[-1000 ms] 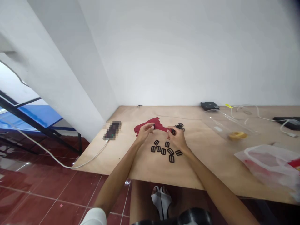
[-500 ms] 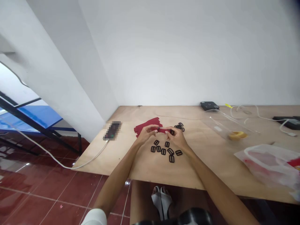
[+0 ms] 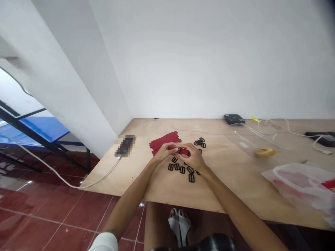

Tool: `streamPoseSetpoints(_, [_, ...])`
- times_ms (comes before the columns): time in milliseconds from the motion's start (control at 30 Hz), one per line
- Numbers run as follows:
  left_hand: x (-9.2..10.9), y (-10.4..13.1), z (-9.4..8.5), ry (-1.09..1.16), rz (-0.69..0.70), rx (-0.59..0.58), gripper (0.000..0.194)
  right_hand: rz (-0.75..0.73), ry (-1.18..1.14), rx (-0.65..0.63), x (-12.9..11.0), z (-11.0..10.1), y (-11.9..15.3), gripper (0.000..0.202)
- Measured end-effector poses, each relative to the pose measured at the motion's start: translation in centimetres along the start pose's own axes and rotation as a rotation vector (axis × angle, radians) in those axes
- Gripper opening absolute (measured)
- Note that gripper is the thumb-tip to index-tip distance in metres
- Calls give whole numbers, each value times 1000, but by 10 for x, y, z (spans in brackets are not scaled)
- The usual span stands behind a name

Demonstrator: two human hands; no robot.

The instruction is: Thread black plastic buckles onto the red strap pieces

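Gripping a red strip (image 3: 185, 152) over the table (image 3: 117, 179), in the head view, the left hand (image 3: 162, 153) pinches one end and the right hand (image 3: 195, 158) curls round the other, a black buckle (image 3: 180, 150) between them. This piece looks partly done: red shows on both sides of the buckle, but how fully the strip is threaded cannot be told. Seemingly unworked are the flat red strips (image 3: 163, 140) behind the left hand, the loose buckles (image 3: 182, 169) on the near side and the buckle cluster (image 3: 200, 142) beyond the right hand.

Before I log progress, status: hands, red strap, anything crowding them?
Left hand, right hand both on red strap. Black slider at strap, between hands. Loose sliders nearby, some partly behind right hand.
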State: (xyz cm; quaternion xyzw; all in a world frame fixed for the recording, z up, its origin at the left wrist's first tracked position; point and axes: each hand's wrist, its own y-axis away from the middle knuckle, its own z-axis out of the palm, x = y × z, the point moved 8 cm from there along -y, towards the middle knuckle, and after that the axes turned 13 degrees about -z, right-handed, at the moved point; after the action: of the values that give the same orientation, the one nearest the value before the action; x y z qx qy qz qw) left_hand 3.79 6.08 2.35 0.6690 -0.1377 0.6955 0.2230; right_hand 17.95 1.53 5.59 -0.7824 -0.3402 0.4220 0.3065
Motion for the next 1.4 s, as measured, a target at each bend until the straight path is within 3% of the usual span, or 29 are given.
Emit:
streamPoseSetpoints(100, [-2,-1,-8,142,-52,-26,29,142,-110,84,19,-6,2,26])
streamPoseSetpoints(233, [-2,1,-13,447,-90,-116,17,342,-484,125,38,3,6,35])
streamPoseSetpoints(367, [-2,3,-5,638,-115,-215,30,466,-621,156,41,8,11,40])
streamPoseSetpoints(567, [0,1,-6,497,-21,-128,17,499,-643,156,40,9,11,42])
streamPoseSetpoints(767, [-11,0,4,176,-133,-97,28,482,-684,163,43,7,10,40])
streamPoseSetpoints(900, [-3,4,11,59,-99,-111,32,438,-659,81,41,8,9,42])
streamPoseSetpoints(1100, [-1,6,9,-20,-57,-97,37,356,-530,10,35,2,4,37])
streamPoseSetpoints(1233, [-5,5,7,-77,-47,-76,39,304,-554,-55,25,8,1,33])
streamPoseSetpoints(1400, [-6,0,2,-28,-8,22,40,209,-370,11,14,9,-1,28])
